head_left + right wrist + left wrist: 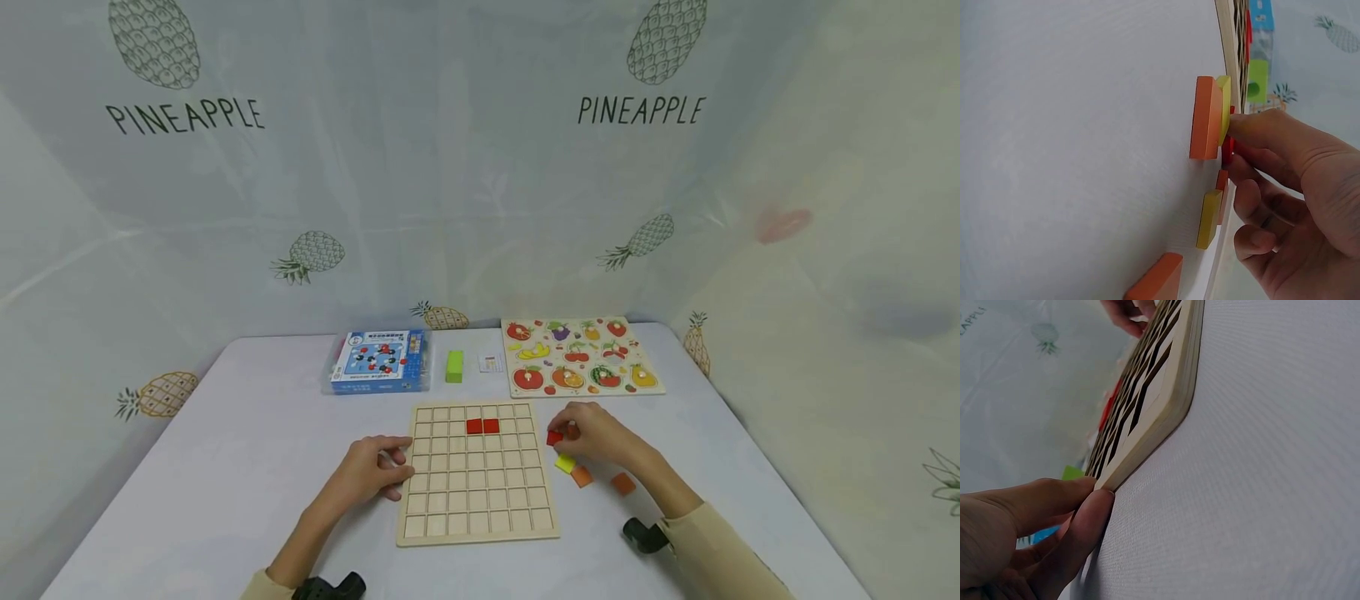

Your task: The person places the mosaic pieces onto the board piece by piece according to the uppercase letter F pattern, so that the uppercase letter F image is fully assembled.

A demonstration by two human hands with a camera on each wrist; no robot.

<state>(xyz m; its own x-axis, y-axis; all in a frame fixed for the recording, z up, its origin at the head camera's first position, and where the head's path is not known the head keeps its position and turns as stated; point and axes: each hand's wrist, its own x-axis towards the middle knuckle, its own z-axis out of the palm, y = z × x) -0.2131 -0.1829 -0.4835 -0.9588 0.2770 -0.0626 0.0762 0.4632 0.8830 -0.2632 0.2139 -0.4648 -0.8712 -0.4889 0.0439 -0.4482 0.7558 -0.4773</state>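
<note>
Beige sleeves point(723, 550) lie nearest the head camera; beyond them, the gridded board point(476, 481) lies on the bench point(225, 458) between the hands, the left hand point(369, 471) resting thumb and fingertips against its side, the right hand point(596, 432) pinching a red tile point(554, 437) near a yellow tile point(565, 463) and orange tiles point(622, 484). From the left wrist, thumb and forefinger touch the board's rim. From the right wrist, thumb and finger clamp the red tile just past yellow and orange ones.
</note>
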